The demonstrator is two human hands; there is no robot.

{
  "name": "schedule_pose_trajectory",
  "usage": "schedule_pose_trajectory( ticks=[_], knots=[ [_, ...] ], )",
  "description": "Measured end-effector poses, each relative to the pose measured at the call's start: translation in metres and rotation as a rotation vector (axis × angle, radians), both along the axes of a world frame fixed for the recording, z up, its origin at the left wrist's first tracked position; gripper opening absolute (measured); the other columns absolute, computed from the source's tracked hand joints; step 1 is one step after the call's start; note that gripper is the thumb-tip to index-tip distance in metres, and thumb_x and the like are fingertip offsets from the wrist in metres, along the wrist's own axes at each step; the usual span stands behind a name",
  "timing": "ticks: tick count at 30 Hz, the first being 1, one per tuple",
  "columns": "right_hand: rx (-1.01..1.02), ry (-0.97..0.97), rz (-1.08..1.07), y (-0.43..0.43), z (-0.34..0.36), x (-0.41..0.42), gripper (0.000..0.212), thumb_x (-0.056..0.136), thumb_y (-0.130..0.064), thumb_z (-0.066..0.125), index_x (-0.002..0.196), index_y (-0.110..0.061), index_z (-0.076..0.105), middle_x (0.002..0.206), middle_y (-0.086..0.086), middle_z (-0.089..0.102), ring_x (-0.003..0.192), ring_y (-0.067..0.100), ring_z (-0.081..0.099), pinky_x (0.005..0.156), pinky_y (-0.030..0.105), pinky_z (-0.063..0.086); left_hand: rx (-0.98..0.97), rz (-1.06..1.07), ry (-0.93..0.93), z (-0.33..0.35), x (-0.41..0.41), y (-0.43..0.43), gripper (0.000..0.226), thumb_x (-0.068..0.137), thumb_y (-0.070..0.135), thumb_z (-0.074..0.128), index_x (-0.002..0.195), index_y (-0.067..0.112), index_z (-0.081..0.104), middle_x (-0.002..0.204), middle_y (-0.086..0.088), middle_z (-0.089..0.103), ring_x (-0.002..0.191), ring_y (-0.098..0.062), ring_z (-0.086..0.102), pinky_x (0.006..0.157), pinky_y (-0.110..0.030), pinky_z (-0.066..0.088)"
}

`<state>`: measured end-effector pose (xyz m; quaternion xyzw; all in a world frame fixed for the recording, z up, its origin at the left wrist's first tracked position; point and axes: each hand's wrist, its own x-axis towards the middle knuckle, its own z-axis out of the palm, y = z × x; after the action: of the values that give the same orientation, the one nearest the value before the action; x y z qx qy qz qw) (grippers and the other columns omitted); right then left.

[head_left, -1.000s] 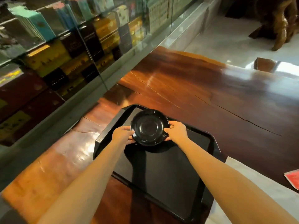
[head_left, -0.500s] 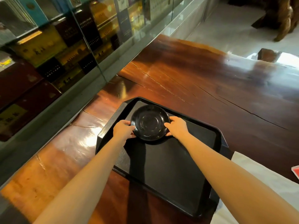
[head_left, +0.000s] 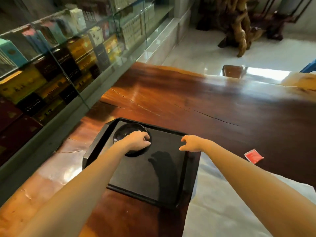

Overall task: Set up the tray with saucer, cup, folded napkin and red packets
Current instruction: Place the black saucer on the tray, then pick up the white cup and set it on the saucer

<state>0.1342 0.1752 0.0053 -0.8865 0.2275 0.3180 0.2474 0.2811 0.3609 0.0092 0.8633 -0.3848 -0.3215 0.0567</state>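
A black saucer [head_left: 125,132] lies in the far left corner of the black tray [head_left: 153,182] on the wooden table. My left hand [head_left: 136,141] reaches across the saucer, its fingers curled over the saucer's right rim. My right hand [head_left: 191,142] hovers over the tray's far right part, apart from the saucer, with loosely curled fingers that hold nothing. A red packet [head_left: 254,155] lies on the table to the right of the tray. No cup is in view.
A white cloth [head_left: 222,206] covers the table to the right of the tray and toward me. A glass display case [head_left: 68,65] with boxes runs along the table's left side. The dark wooden tabletop [head_left: 205,103] stretches beyond the tray.
My right hand has let go of the saucer and moved right. My left hand has shifted from the saucer's left edge to lie across it. The saucer now rests in the tray's far left corner.
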Motion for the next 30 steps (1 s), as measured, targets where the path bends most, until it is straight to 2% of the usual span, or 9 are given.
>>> schedule_pose_trajectory(
  ticks=[4,6,8,11,14,15,23,30],
  knots=[
    [-0.065,0.099,0.074,-0.026,0.029,-0.074,0.056,0.096,-0.037,0.044,0.141,-0.006,0.031,0.148,0.012,0.034,0.132,0.030,0.036,0.106,0.038,0.032,0.075,-0.224,0.101,0.025,-0.053,-0.058,0.043,0.093,0.039,0.049,0.131,0.019,0.048,0.129,-0.002,0.058,0.114,-0.019,0.055,0.090,-0.027,0.043],
    [-0.095,0.156,0.061,-0.042,0.043,-0.113,0.056,0.096,-0.039,0.041,0.142,-0.008,0.032,0.149,0.010,0.032,0.132,0.028,0.036,0.104,0.036,0.032,0.106,-0.329,0.104,0.035,-0.083,-0.090,0.044,0.092,0.040,0.048,0.132,0.022,0.047,0.130,0.000,0.056,0.113,-0.019,0.054,0.093,-0.034,0.048],
    [-0.148,0.197,0.007,-0.056,0.053,-0.150,0.055,0.096,-0.044,0.039,0.139,-0.010,0.037,0.145,0.007,0.039,0.125,0.026,0.044,0.095,0.032,0.038,0.122,-0.445,0.081,0.043,-0.115,-0.121,0.042,0.093,0.040,0.046,0.131,0.022,0.048,0.131,0.001,0.055,0.112,-0.020,0.054,0.094,-0.038,0.049],
    [-0.159,0.161,-0.118,-0.074,0.056,-0.208,0.052,0.096,-0.042,0.038,0.135,-0.008,0.043,0.128,0.005,0.050,0.110,0.025,0.051,0.078,0.024,0.043,0.137,-0.605,0.055,0.048,-0.170,-0.161,0.041,0.095,0.036,0.043,0.131,0.018,0.049,0.135,0.000,0.052,0.119,-0.020,0.051,0.097,-0.033,0.042],
    [-0.131,0.083,-0.307,-0.088,0.041,-0.266,0.048,0.096,-0.035,0.042,0.133,-0.004,0.044,0.138,0.013,0.047,0.122,0.029,0.047,0.099,0.033,0.038,0.119,-0.667,0.041,0.043,-0.224,-0.190,0.043,0.096,0.034,0.044,0.134,0.015,0.047,0.138,-0.005,0.051,0.124,-0.024,0.048,0.097,-0.030,0.038],
    [-0.131,0.060,-0.379,-0.090,0.034,-0.285,0.048,0.096,-0.034,0.044,0.134,-0.005,0.044,0.140,0.012,0.046,0.124,0.029,0.046,0.101,0.033,0.037,0.115,-0.691,0.041,0.038,-0.242,-0.197,0.042,0.096,0.033,0.045,0.134,0.014,0.047,0.137,-0.006,0.051,0.123,-0.025,0.048,0.097,-0.030,0.039],
    [-0.054,-0.064,-0.780,-0.069,-0.016,-0.430,0.051,0.090,-0.032,0.053,0.135,-0.011,0.042,0.137,0.013,0.047,0.122,0.029,0.048,0.100,0.037,0.040,0.140,-0.911,0.058,-0.013,-0.364,-0.231,0.039,0.094,0.031,0.050,0.130,0.015,0.051,0.130,-0.009,0.057,0.117,-0.028,0.053,0.099,-0.032,0.039],
    [-0.009,-0.079,-1.002,-0.048,-0.037,-0.520,0.040,0.087,-0.032,0.056,0.122,-0.014,0.052,0.117,0.010,0.056,0.107,0.025,0.056,0.091,0.040,0.048,0.126,-0.994,0.149,-0.036,-0.435,-0.254,0.039,0.093,0.031,0.052,0.129,0.014,0.051,0.130,-0.009,0.057,0.113,-0.026,0.056,0.094,-0.031,0.042]
  ],
)
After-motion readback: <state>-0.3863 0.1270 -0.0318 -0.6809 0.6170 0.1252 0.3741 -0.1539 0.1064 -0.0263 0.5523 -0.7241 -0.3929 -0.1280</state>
